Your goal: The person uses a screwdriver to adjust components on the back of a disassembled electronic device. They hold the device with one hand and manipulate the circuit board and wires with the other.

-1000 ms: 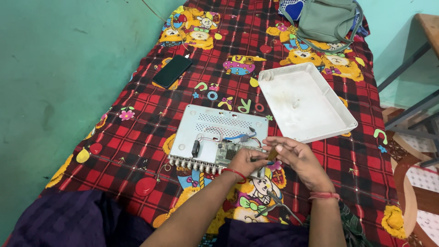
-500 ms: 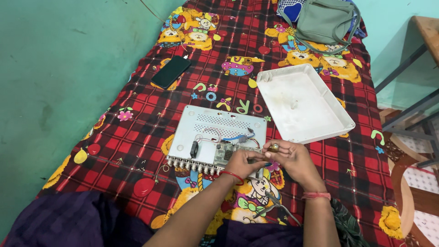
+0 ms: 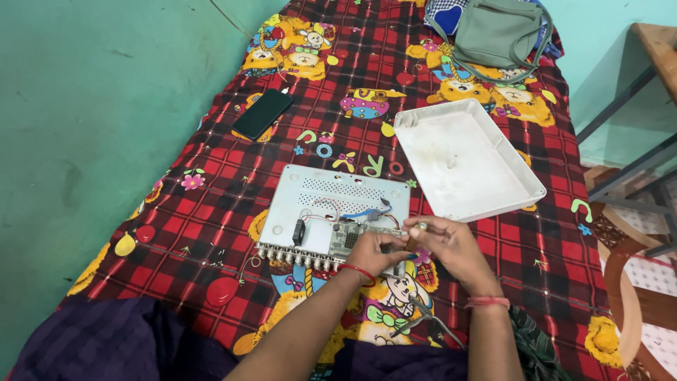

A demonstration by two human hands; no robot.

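One phone (image 3: 263, 113) lies far left. One opened box base (image 3: 331, 212), its long axis running left to right, sits just beyond both hands, with one circuit board (image 3: 352, 238) at its near edge. The left hand (image 3: 374, 250) rests on the board and is nearer. The right hand (image 3: 451, 247) meets it, pinching a small part. One lid (image 3: 486, 176) lies far right.

Opened white device base (image 3: 331, 204), flat on checked bedspread, green circuit board (image 3: 352, 236) exposed

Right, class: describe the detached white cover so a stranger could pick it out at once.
Start from the red checked cartoon bedsheet. Right of the opened device, below the grey-green bag, lies the white cover. Unlike the device, it is an empty tray with raised edges: no wires, no circuit board.
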